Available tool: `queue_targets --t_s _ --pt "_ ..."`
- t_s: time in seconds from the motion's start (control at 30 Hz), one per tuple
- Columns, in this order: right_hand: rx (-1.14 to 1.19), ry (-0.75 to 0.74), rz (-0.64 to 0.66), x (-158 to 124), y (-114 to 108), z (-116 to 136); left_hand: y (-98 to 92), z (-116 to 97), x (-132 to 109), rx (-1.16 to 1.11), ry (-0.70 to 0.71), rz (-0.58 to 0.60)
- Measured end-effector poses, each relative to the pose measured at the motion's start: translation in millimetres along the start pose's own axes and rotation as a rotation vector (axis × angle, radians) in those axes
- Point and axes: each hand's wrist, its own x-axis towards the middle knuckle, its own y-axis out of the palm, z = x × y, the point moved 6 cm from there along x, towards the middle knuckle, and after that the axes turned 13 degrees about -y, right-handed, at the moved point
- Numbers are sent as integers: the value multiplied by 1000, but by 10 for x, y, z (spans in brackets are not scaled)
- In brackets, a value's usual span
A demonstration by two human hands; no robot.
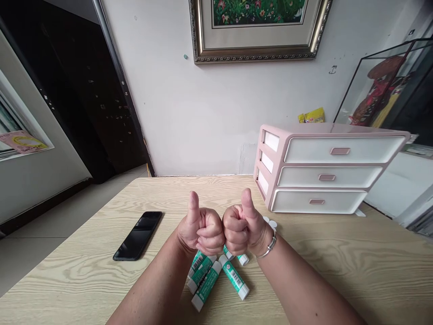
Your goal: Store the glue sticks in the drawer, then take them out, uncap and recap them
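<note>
Pale wood-grain tabletop (341,275) against a white wall (162,90), with a gilt-framed floral print (257,27) above.

Status: left hand (200,230) and right hand (244,228) are clenched into fists, thumbs up, knuckles touching each other, holding nothing. Can't confirm whether they touch the tabletop.

Just below the fists, between the forearms: glue sticks (206,284), with green labels, barcodes and white caps. At least five, loosely clustered, several side by side. The hands partly hide some, so exact count is unclear.

Nearby: black smartphone (138,235) lies just left of the left hand, well clear of the sticks. Pink-and-white three-drawer organizer (324,174) stands beyond the right hand. Small white pieces (270,223) sit just past the right wrist, partly hidden; can't tell what they are. Metal bracelet (270,246) on the right wrist.

Risks: sticks look round-bodied, so a forearm or wrist dropping onto the cluster could roll or scatter them. Bracelet could catch a stick if the right wrist drags across. Fists block the view of the sticks below them, so a blind reach could mean a misjudged pick or a knock. A wide left-hand sweep could hit the phone; a wide right-hand one, the organizer.
</note>
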Motion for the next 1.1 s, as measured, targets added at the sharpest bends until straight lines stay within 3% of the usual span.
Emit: queue_targets --t_s 0.17,0.4,0.6,0.93,1.1 --pt "-22 60 -78 -24 -64 -15 32 -23 10 -17 14 -8" --pt "-65 39 -38 4 31 21 25 -14 -4 -7 23 -38" --pt "-152 37 -99 -46 -54 115 73 -194 -52 114 121 -137" --pt "-156 -72 -5 -17 254 305 321 -337 -152 199 200 -44" --pt "-155 -124 9 -12 252 397 265 -354 -212 195 211 -80"
